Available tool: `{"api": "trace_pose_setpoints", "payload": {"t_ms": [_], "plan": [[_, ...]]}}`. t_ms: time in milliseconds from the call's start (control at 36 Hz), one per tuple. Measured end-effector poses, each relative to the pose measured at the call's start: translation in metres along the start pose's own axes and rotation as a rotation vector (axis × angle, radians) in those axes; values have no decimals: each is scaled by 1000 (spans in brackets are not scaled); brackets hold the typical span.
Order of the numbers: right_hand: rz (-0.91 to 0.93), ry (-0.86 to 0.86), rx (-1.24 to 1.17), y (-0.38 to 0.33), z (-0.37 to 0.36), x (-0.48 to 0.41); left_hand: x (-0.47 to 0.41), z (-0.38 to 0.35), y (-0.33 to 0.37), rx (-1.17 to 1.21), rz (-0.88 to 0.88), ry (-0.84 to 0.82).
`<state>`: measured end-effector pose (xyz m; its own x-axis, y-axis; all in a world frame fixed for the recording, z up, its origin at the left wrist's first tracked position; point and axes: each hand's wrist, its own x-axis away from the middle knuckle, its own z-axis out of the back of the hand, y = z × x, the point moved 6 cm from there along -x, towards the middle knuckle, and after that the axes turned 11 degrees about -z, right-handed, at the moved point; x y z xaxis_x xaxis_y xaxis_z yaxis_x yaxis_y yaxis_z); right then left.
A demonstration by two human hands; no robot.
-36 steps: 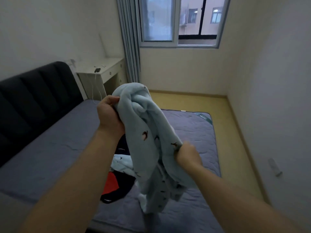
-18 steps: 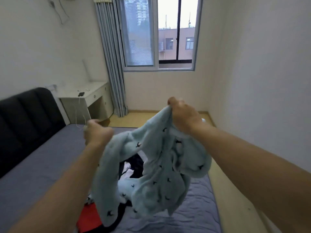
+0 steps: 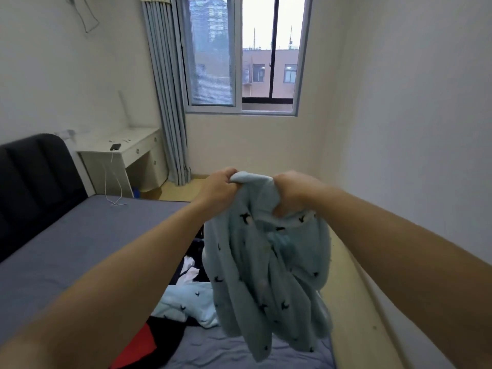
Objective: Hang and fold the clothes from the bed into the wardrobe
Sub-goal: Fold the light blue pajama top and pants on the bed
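Your hands were close together and level. Left hand [image 3: 218, 186] and right hand [image 3: 292, 193] were each fisted on the top edge of the blue fleece top [image 3: 266, 275], with a short span of fabric taut between them. The rest hung straight down below the hands, long axis vertical, bunched and twisted, over the bed [image 3: 66, 249]. Neither hand was nearer. The pile of clothes [image 3: 186, 304] lay on the bed underneath. The wardrobe wasn't in view. My read on the next step: slide the hands apart along that edge to open it out.
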<state>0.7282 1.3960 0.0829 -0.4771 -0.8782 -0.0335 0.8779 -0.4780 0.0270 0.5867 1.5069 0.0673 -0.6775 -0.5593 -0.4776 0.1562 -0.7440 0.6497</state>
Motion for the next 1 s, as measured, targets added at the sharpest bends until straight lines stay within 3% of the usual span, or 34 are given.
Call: {"api": "trace_pose_setpoints", "payload": {"t_ms": [139,306,417,556,667,722,778,833,889,944,1000], "plan": [[-206,-142,-81,34,-18,3,-6,4,11,-13,-32,44],[-370,-284,-576,66,-30,13,1,13,14,-154,-78,50],[-299,-29,-807,56,13,7,4,14,21,-352,-72,-24],[-111,217,-858,12,59,4,10,-17,34,96,40,-336],[-27,295,-953,-6,52,13,7,-10,21,267,136,-151],[-2,150,-1046,-2,33,15,5,4,14,331,111,-28],[-19,-81,-944,-1,0,18,4,19,8,379,111,66],[-115,-216,-683,4,-35,20,4,33,4,426,119,104],[-251,-252,-591,13,-57,20,4,44,4,450,116,102],[-348,-253,-708,21,-59,19,3,53,4,443,82,90],[-456,-133,-906,34,-39,14,3,61,2,373,62,80]]}}
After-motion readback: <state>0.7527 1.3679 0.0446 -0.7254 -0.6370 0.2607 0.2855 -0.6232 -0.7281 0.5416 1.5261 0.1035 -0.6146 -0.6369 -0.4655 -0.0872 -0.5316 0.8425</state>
